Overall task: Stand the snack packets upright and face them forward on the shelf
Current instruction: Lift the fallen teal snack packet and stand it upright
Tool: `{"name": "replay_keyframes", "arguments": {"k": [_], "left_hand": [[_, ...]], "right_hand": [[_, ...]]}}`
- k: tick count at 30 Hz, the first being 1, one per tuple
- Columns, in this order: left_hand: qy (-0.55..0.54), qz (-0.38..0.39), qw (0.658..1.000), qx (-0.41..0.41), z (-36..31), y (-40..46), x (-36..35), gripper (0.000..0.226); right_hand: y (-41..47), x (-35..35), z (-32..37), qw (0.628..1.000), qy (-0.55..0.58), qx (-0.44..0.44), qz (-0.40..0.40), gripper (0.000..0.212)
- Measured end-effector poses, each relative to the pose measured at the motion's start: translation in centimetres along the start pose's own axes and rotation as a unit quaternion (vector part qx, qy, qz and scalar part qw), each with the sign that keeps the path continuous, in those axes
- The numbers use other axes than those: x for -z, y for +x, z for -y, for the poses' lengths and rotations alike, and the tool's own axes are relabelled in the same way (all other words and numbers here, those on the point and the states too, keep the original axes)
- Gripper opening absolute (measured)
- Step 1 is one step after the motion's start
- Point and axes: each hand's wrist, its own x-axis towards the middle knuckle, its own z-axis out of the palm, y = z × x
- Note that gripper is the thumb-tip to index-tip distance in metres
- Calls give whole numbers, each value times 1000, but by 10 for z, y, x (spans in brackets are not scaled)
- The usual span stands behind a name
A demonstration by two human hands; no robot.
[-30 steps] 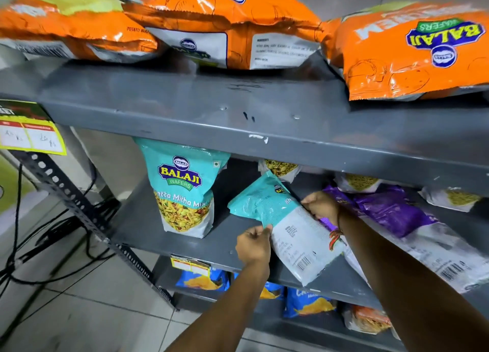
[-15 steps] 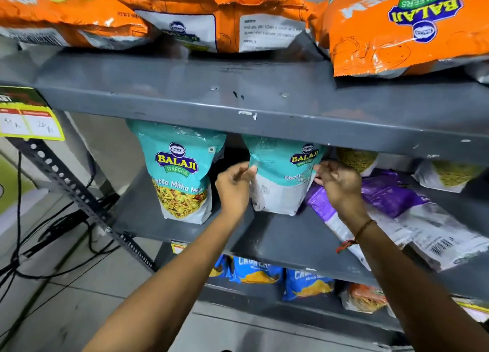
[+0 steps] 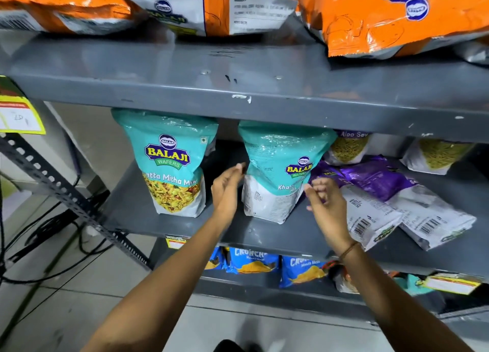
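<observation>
Left teal Khatta Mitha Mix packet upright, logo forward, left of second teal packet. Our left hand open, fingertips at second packet's left edge; contact unclear. Second packet upright on middle shelf but twisted, back panel partly showing. Our right hand loosely curled at its right, holding nothing. Purple packets lie flat further right. Risk: unsupported, top-heavy packet may topple.

- Left teal packet: "BALAJI WAFERS", "Khatta Mitha Mix", partly cut off.
- Second teal packet: "BALAJI".
- Far packet: "Aloo Sev".
- Orange packet: "BALAJI", upside down.
- Blue packets: "Masala Masti".
</observation>
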Motion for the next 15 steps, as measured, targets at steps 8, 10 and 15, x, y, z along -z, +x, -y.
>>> {"name": "replay_keyframes", "arguments": {"k": [8, 10, 15], "left_hand": [[112, 49, 974, 191, 15, 22, 0, 79], [133, 32, 980, 142, 8, 4, 2, 53], [148, 91, 984, 36, 14, -48, 9, 17]], "right_hand": [[-61, -38, -14, 988, 37, -62, 135, 73], [-53, -43, -16, 981, 74, -61, 167, 99], [-30, -48, -6, 971, 82, -82, 208, 98]]}}
